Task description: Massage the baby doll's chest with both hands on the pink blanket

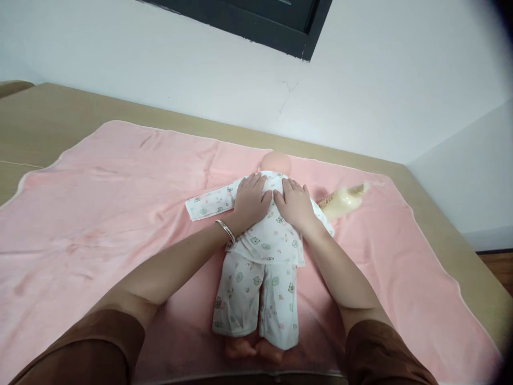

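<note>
A baby doll (276, 162) lies on a pink blanket (132, 176), its bald head pointing away from me and its feet toward me. It wears a white printed top (264, 243) and matching pants (240, 291). My left hand (252, 200) rests flat on the left side of the upper top, fingers stretched out. On the other side, my right hand (295, 203) lies flat too, its thumb close to the left one. Neither hand grips anything. The doll's face is hidden from view.
A cream-coloured bottle-like object (347, 200), glossy with a brownish marked strip, lies on the blanket to the right of the doll. Under the blanket is a wooden table (72, 101), set against a white wall (180, 69). A dark frame (276, 32) is on the wall.
</note>
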